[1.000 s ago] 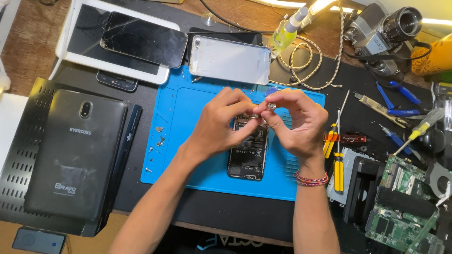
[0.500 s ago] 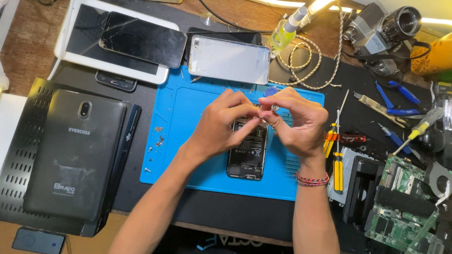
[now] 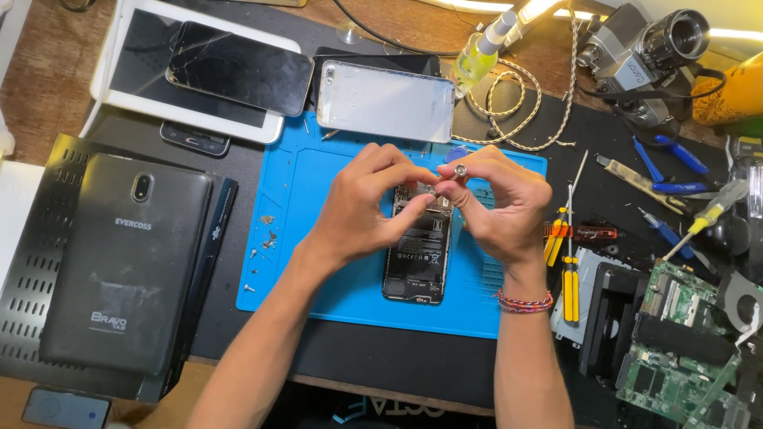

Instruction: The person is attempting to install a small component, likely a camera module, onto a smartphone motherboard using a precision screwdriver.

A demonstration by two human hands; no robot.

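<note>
mat: we see bright blue
open phone: we see black inside with white marks
wrist band: we see red threads with dark bits, on our right hand
big tablet: we see dark grey with pale letters
flat phone back: we see shiny silver
white tablet: we see a white edge and a black screen
screwdrivers: we see yellow and black handles
pliers: we see blue grips
circuit board: we see green
cord: we see cream with brown specks
bottle: we see yellow-green
</note>
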